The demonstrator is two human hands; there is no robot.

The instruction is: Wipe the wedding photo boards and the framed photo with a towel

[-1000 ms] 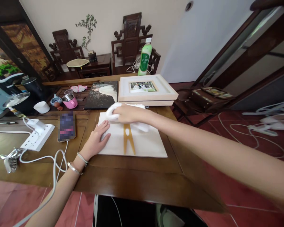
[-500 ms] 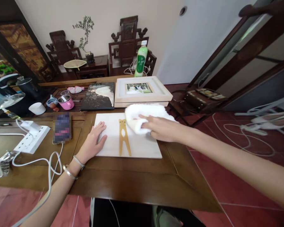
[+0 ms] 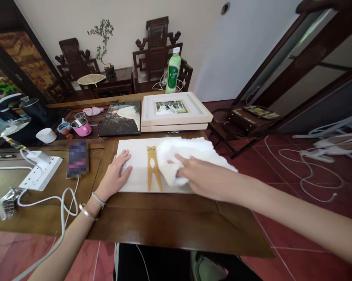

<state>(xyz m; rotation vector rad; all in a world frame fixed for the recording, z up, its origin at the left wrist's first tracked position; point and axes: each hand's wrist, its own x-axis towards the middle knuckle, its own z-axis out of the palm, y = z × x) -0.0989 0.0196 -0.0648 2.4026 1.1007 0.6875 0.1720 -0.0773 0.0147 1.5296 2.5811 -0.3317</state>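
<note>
A white board (image 3: 136, 164) lies on the wooden table, with a flat yellow cat-shaped piece (image 3: 152, 171) on it. My left hand (image 3: 118, 171) rests on the board's left edge, fingers spread and holding nothing. Under and around the fingers of my right hand (image 3: 195, 171) is a fluffy white cloth (image 3: 187, 150). The cloth covers the right part of the board, just beside the yellow piece, and reaches past the board's right side.
Behind the board are stacked framed pictures (image 3: 176, 121), a dark photo panel (image 3: 120, 119) and a green bottle (image 3: 173, 74). A pink cup (image 3: 82, 128), a phone (image 3: 77, 158), a power strip (image 3: 42, 173) and looping white cables lie to the left.
My right hand and the white cloth have moved toward the table's front edge, and the cloth is spread wider to the right. My left hand has stayed in place.
</note>
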